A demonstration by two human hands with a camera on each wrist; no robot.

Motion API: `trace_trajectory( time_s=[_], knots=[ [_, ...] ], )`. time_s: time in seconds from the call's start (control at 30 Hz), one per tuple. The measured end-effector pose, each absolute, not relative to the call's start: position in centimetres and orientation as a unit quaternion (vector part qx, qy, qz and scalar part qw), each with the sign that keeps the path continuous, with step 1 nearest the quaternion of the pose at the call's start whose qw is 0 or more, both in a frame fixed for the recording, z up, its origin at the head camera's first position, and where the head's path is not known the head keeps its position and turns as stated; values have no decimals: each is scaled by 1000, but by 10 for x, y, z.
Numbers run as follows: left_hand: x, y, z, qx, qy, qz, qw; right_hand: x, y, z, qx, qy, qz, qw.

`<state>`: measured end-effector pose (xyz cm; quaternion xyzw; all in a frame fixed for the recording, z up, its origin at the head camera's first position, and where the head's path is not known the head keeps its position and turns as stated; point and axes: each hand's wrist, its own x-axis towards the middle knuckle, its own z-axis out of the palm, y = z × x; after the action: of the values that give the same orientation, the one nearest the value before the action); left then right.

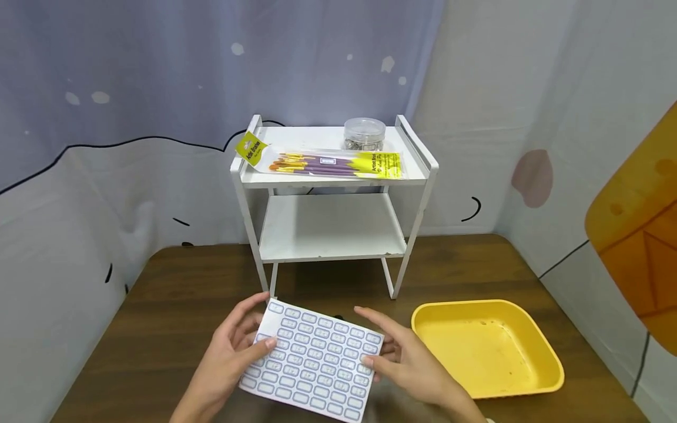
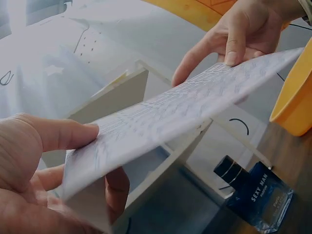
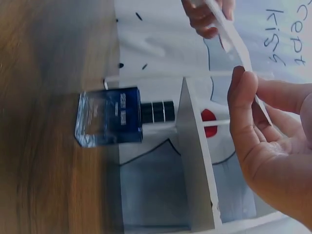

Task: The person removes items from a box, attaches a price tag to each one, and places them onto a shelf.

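A white sheet of blue-bordered labels (image 1: 317, 364) is held between both hands in the head view, tilted over the table. Near its top left corner is a bare patch with no labels. My left hand (image 1: 227, 349) pinches the left edge, thumb on top and fingers beneath. At the right edge my right hand (image 1: 404, 355) grips it with the thumb on top, index finger stretched out past the edge. Below the sheet in the left wrist view stands a blue glass perfume bottle (image 2: 263, 197) with a black cap; the sheet mostly hides it in the head view.
Behind the hands stands a white two-tier shelf (image 1: 333, 226). On its top lie a packet of paintbrushes (image 1: 328, 164) and a clear lidded jar (image 1: 365, 134), each bearing a small label. A yellow tray (image 1: 486, 352) sits on the wooden table (image 1: 132, 352) at right.
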<state>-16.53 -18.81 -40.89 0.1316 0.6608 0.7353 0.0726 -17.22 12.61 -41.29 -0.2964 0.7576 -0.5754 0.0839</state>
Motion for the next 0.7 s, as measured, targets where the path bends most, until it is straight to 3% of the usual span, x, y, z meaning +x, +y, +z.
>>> trace_trajectory(
  time_s=[0.47, 0.7],
  knots=[
    [-171, -187, -414, 208, 656, 722, 66, -177, 155, -411, -291, 761, -574, 86],
    [-168, -184, -415, 193, 702, 684, 52, -180, 162, -417, -285, 766, -572, 66]
  ],
)
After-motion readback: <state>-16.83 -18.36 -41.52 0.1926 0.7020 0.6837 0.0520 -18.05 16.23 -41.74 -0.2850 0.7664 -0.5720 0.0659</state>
